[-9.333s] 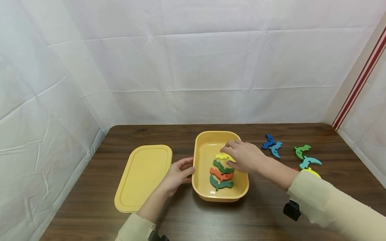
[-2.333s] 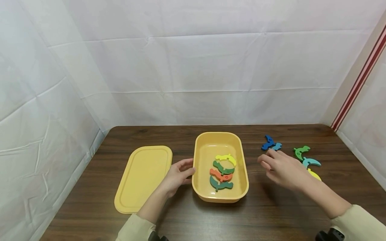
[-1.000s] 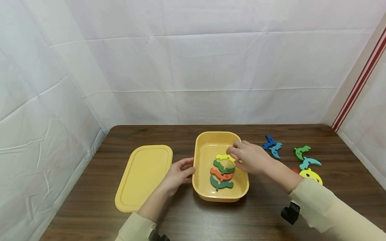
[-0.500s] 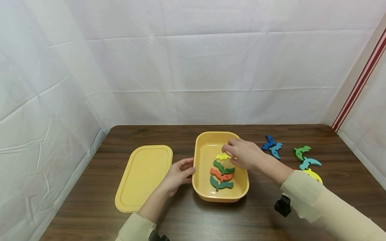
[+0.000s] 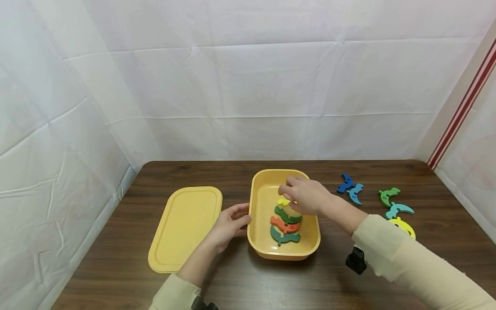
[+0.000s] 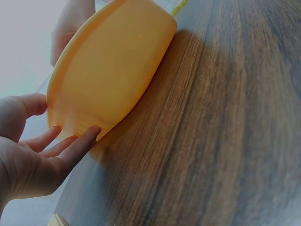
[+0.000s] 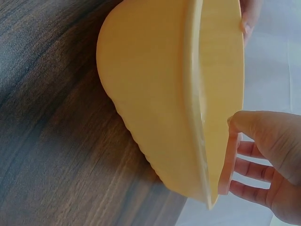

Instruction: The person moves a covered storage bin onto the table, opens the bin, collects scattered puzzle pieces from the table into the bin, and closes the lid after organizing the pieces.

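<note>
My left hand (image 5: pixel 232 224) rests its thumb and fairly straight fingers against the left side of a yellow box (image 5: pixel 255 245); the left wrist view shows the fingertips (image 6: pixel 92 132) on the outer wall. Over the box's right side, my right hand (image 5: pixel 308 196) pinches a flat pinkish-orange piece (image 7: pixel 228 165) between thumb and fingers, just inside the rim in the right wrist view. Inside the box lie curved animal-shaped pieces in a column: a yellow piece (image 5: pixel 283 202) partly hidden by the right hand, a green piece (image 5: pixel 286 217), an orange piece (image 5: pixel 284 225) and a dark green piece (image 5: pixel 284 237).
A yellow lid (image 5: pixel 186 228) lies flat left of the box. Right of it are more curved pieces: a dark blue piece (image 5: pixel 345 184), a light blue piece (image 5: pixel 354 194), a green piece (image 5: pixel 387 196), a turquoise piece (image 5: pixel 399 209) and a yellow piece (image 5: pixel 404 226) partly behind the right sleeve.
From the table right of the box, my right hand has come over the box and shifted slightly left above the yellow piece. My left hand has stayed at the box's left side.
</note>
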The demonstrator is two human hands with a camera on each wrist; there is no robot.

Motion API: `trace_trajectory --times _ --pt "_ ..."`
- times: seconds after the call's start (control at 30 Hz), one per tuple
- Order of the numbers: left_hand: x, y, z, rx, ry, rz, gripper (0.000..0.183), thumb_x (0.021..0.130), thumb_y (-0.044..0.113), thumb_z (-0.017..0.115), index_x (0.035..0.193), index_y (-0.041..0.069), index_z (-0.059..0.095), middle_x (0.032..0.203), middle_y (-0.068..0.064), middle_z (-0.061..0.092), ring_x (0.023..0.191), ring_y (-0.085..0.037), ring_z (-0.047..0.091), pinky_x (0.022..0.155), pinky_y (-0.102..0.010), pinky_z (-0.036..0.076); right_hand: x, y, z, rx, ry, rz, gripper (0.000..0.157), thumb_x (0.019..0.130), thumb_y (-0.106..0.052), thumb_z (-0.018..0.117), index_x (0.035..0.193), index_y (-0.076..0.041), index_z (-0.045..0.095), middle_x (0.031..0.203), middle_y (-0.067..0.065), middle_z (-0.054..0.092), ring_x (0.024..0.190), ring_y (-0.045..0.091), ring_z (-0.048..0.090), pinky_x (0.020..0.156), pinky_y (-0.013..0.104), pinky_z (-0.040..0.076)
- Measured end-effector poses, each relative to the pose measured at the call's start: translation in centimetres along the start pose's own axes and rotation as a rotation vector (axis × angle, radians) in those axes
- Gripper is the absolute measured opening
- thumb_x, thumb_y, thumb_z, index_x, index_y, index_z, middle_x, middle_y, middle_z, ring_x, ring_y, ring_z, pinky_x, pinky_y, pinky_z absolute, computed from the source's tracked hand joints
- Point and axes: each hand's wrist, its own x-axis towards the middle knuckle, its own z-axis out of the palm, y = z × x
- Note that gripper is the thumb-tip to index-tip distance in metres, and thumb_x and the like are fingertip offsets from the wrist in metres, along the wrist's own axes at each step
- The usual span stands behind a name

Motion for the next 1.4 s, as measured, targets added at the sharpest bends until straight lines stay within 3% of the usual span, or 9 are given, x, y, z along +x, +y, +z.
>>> trace_trajectory --times 0.57,0.77,1.17,1.4 --pt "0.4 -0.3 0.0 0.009 0.002 0.002 0.045 0.09 0.009 0.055 0.133 0.0 0.044 0.132 -0.022 0.048 0.107 -0.029 0.058 0.079 -0.039 0.055 0.2 -0.2 0.6 0.045 -0.035 -0.01 0.027 0.081 -0.018 0.07 0.106 -0.017 0.059 0.088 0.001 0.051 0.073 0.015 0.05 0.052 0.023 0.043" --pt "0.3 -0.3 -0.1 0.004 -0.002 0.007 0.046 0.09 0.01 0.055 0.133 -0.001 0.042 0.133 -0.023 0.047 0.108 -0.031 0.057 0.078 -0.04 0.055 0.2 -0.3 1.0 0.048 0.016 -0.006 0.022 0.088 -0.025 0.06 0.108 -0.016 0.061 0.094 0.003 0.054 0.075 0.016 0.052 0.053 0.024 0.045" --pt "0.3 -0.4 0.0 0.005 0.005 -0.002 0.045 0.089 0.01 0.056 0.132 0.0 0.045 0.132 -0.021 0.048 0.106 -0.027 0.058 0.079 -0.039 0.055 -0.3 -0.2 1.2 0.028 0.064 0.006 0.033 0.092 -0.036 0.052 0.117 -0.016 0.061 0.113 0.005 0.057 0.093 0.021 0.058 0.066 0.033 0.053" --pt "0.2 -0.3 0.0 0.005 0.011 -0.006 0.046 0.09 0.011 0.056 0.132 0.001 0.045 0.133 -0.021 0.048 0.106 -0.026 0.058 0.079 -0.039 0.055 -1.0 0.2 0.6 0.034 0.001 0.035 0.041 0.086 -0.033 0.064 0.123 -0.016 0.057 0.121 0.008 0.054 0.101 0.025 0.058 0.072 0.037 0.054"
